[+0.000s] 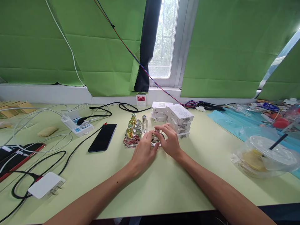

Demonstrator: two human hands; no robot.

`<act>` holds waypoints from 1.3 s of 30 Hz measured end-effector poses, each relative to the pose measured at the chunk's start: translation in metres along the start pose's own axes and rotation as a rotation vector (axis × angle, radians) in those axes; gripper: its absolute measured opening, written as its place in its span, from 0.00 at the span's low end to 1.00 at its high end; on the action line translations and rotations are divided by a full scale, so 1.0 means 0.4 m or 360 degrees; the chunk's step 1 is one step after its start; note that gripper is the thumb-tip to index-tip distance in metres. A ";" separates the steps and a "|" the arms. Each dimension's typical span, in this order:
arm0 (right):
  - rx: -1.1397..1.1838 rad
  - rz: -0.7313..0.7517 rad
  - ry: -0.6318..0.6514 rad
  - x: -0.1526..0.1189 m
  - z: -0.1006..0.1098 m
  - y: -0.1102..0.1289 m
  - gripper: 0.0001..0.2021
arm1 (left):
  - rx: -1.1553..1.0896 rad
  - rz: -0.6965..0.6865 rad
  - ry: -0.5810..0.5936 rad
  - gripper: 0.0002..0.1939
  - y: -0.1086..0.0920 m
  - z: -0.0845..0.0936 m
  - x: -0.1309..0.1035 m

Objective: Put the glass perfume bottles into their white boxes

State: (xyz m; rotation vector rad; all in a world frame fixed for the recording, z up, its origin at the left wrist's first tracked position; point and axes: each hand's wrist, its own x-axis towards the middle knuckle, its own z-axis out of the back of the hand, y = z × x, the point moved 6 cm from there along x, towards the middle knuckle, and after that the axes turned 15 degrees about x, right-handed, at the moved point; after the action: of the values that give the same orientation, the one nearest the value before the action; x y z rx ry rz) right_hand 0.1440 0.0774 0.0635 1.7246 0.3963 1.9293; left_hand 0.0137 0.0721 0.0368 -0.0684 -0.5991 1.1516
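A small glass bottle [154,139] stands on the table between my two hands. My left hand [144,152] curls against its left side, with the fingertips partly hidden. My right hand [169,139] pinches the bottle's top with thumb and fingers. Just left of my hands is a row of several gold-capped glass bottles [132,141], the nearest holding something reddish. Behind the held bottle stands a clear bottle with a silver cap [144,124]. White boxes [180,115] with printed labels are stacked behind my right hand.
A black phone [102,138], a power strip [78,125], a white charger [47,185] and looping cables lie on the left. A bagged cup with a straw [262,156] and blue plastic sheeting [236,123] are on the right. A small white box [141,100] stands at the back.
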 end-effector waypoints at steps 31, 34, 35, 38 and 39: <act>-0.0045 -0.0044 -0.0038 -0.005 0.001 -0.007 0.06 | -0.0005 0.0073 0.0058 0.13 -0.001 0.001 0.001; -0.0028 -0.0094 -0.0060 -0.005 0.003 -0.015 0.05 | -0.0045 0.0077 0.0066 0.14 -0.001 0.002 0.003; -0.0026 -0.0111 -0.0070 -0.005 0.004 -0.017 0.05 | -0.0057 0.0082 0.0070 0.15 -0.002 0.003 0.003; -0.0045 -0.0159 -0.0091 -0.006 0.005 -0.025 0.05 | -0.0078 0.0087 0.0074 0.16 -0.004 0.005 0.004; -0.0055 -0.0170 -0.0087 -0.007 0.005 -0.027 0.05 | -0.0079 0.0086 0.0073 0.16 -0.005 0.006 0.003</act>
State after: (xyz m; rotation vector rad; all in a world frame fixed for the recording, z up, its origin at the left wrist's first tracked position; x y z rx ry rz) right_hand 0.1481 0.0844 0.0559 1.6956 0.4239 1.7998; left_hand 0.0145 0.0719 0.0399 -0.1536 -0.5880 1.1843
